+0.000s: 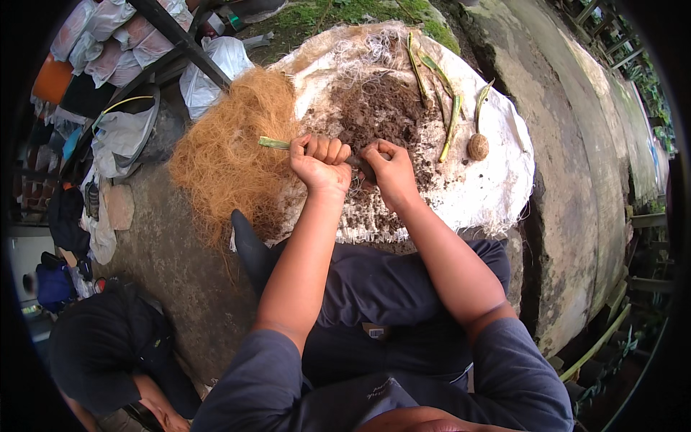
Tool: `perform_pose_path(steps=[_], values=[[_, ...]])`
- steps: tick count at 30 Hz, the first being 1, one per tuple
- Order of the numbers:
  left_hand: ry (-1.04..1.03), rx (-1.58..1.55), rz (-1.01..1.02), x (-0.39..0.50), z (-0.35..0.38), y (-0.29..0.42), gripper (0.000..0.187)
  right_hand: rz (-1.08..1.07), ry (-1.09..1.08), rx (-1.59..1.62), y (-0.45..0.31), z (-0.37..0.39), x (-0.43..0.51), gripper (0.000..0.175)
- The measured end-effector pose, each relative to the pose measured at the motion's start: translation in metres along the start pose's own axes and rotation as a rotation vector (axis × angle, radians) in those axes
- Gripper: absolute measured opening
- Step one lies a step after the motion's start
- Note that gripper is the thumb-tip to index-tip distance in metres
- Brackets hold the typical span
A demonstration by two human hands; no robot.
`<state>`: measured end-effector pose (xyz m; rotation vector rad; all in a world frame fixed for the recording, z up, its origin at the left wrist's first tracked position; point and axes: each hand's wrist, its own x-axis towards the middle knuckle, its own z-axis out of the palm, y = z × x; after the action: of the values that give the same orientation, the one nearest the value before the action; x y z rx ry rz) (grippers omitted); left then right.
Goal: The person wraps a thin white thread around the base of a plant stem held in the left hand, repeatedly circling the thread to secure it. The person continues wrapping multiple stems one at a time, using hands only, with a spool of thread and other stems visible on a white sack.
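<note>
My left hand [322, 163] is closed in a fist around a green plant cutting [273, 142], whose leafy end sticks out to the left. Close beside it, my right hand [393, 171] pinches a dark clump of soil [367, 169] at the cutting's other end; the fingers partly hide it. Beneath both hands lies a heap of dark soil [378, 110] on a white woven sack [486, 189]. To the left is a loose pile of brown coconut fibre [232, 146]. Several cuttings [452, 127] lie on the sack's right side, near a fibre-wrapped root ball [478, 147] with a leaf standing out of it.
Another person [116, 340] in dark clothes crouches at the lower left. A cracked concrete ledge [561, 162] runs along the right. White plastic bags [216, 70] and a dark slanting beam [183, 40] stand at the upper left. Loose white threads [372, 48] lie on the sack's far part.
</note>
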<state>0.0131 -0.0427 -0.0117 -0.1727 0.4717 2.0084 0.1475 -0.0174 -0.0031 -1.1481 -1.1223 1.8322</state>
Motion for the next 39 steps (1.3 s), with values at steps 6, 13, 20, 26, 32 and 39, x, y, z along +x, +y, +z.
perform_pose_path(steps=[6,13,20,26,32,39], values=[[0.032,0.051,-0.003,-0.003,0.001,-0.004,0.046,-0.024,0.046,-0.185,0.001,-0.003,-0.002,0.017],[0.053,0.083,0.025,-0.006,0.003,-0.009,0.045,-0.11,0.113,-0.267,0.0,0.001,-0.004,0.017],[-0.08,0.0,0.0,0.002,-0.001,-0.001,0.043,0.036,-0.09,0.058,0.004,-0.011,0.01,0.014],[-0.332,0.128,-0.022,0.01,0.002,0.012,0.041,0.208,-0.328,0.035,-0.008,-0.017,0.009,0.037],[-0.439,0.337,-0.041,0.005,0.007,0.004,0.041,0.236,-0.248,0.063,0.004,-0.011,0.008,0.026],[-0.42,0.659,0.045,0.01,0.006,-0.006,0.02,0.169,-0.127,0.279,0.014,-0.012,0.014,0.029]])
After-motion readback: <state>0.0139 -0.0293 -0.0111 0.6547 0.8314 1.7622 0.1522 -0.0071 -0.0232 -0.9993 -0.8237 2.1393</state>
